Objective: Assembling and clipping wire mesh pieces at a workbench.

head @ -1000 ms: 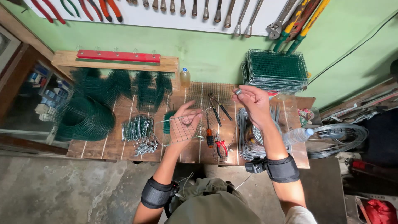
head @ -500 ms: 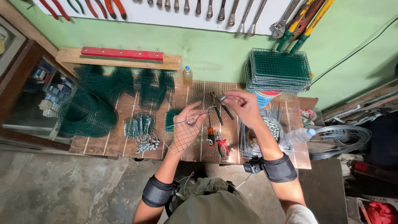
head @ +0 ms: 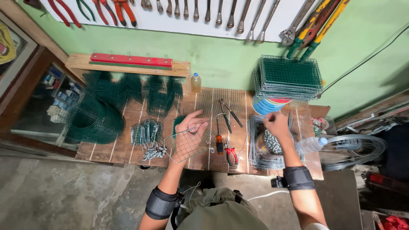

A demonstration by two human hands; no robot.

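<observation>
our left hand (head: pixel 191 124) reaches forward, fingers half curled on the top edge of a small square panel of bare wire mesh (head: pixel 186 145), tilted above the wooden plank bench (head: pixel 128 127). our right hand (head: pixel 276 123), right of the panel, is loosely fisted; we cannot tell what it holds.

Views: one, worn on the person's head.
Direction: steeply down and forward onto the worktop (head: pixel 128 149), toward the green wall (head: pixel 221 59) across the upper frame.
Nearness: about arm's reach; both forearms rise from the bottom edge.
Coverage: whole worktop width, floor at lower left.
</observation>
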